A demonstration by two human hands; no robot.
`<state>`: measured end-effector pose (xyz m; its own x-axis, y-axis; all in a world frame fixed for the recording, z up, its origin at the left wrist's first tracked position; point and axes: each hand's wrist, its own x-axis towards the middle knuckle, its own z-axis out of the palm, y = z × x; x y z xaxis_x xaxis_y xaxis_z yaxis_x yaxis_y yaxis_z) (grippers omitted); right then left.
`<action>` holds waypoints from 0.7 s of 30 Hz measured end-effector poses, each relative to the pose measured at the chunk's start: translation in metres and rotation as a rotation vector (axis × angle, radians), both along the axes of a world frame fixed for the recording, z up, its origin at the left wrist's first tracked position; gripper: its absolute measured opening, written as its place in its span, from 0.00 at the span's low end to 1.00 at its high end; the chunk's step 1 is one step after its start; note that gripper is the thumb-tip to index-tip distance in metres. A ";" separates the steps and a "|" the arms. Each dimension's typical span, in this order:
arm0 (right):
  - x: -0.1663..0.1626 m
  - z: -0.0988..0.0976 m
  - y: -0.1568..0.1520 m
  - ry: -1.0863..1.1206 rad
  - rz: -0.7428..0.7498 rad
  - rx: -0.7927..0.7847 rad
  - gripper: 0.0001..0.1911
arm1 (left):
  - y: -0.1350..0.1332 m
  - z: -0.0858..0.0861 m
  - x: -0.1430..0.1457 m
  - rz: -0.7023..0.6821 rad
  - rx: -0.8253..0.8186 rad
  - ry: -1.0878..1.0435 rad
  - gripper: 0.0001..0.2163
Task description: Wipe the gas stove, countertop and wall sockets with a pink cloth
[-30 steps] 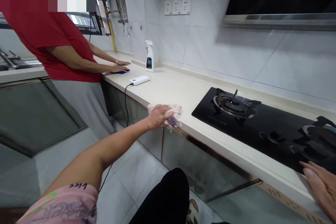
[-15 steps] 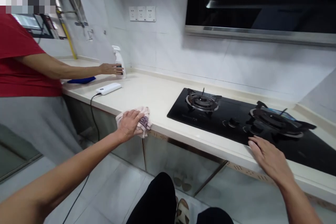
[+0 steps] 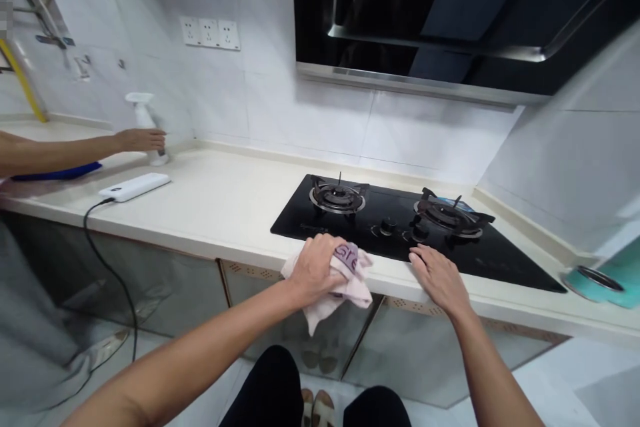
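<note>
My left hand (image 3: 316,267) is closed on a pale pink cloth (image 3: 356,285) with dark lettering. It presses the cloth at the front edge of the white countertop (image 3: 220,200), and a loose corner hangs down over the cabinet front. Just right of it, my right hand (image 3: 440,277) lies with its fingers stretched out, fingertips at the front rim of the black gas stove (image 3: 390,199) near a control knob (image 3: 416,233). No object shows in the right hand.
At left, another person's hand (image 3: 140,140) is at a white spray bottle (image 3: 144,113). A white, cabled device (image 3: 137,187) and a blue item (image 3: 60,173) lie nearby. A range hood (image 3: 400,7) overhangs the stove. Something teal (image 3: 623,273) sits far right.
My left hand has slid the cloth rightward along the counter's front edge, up to the stove's near left part. My view has swung right. The right hand remains by the stove's front rim.
</note>
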<state>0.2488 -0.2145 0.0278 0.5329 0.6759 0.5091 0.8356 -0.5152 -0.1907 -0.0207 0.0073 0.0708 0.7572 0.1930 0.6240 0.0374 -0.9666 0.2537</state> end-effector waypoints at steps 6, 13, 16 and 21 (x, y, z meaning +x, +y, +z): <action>-0.005 0.000 0.002 0.024 -0.012 0.025 0.29 | 0.006 0.054 0.070 0.171 -0.078 -0.081 0.36; -0.010 0.002 0.003 0.045 -0.029 0.019 0.30 | 0.024 0.049 0.125 0.023 -0.077 0.575 0.39; -0.011 0.004 0.004 0.053 -0.038 0.004 0.29 | 0.030 0.043 0.142 0.008 -0.042 0.556 0.38; -0.011 0.006 0.002 0.065 -0.031 -0.002 0.30 | 0.029 0.037 0.176 0.000 -0.006 0.500 0.36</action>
